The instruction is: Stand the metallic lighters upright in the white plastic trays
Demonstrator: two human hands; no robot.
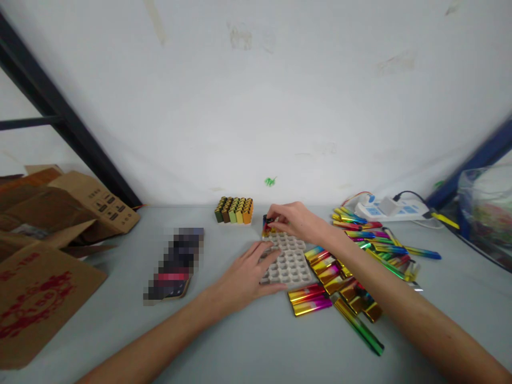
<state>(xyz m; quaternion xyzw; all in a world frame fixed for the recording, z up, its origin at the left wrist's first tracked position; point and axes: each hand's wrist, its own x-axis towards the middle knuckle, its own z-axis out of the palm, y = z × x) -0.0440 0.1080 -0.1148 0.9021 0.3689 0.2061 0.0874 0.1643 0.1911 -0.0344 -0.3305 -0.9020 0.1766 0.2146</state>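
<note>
A pale grey tray (288, 262) with rows of small holes lies on the table in front of me. My left hand (254, 269) rests along its left side, fingers spread and lying on its edge. At the tray's far left corner, my right hand (292, 220) has its fingers bent round the top of an upright, shiny lighter (264, 226). The lighter's lower part is red and gold; its base is partly hidden. Beside the tray and under my right forearm lie many loose metallic lighters (330, 272) in gold, red, purple, green and blue.
A block of upright lighters (234, 210) stands at the back near the wall. To the left are a blurred-out phone (176, 266) and cardboard boxes (52, 282). A white power strip (394, 207) with plugs and a clear plastic bag (488, 208) are on the right.
</note>
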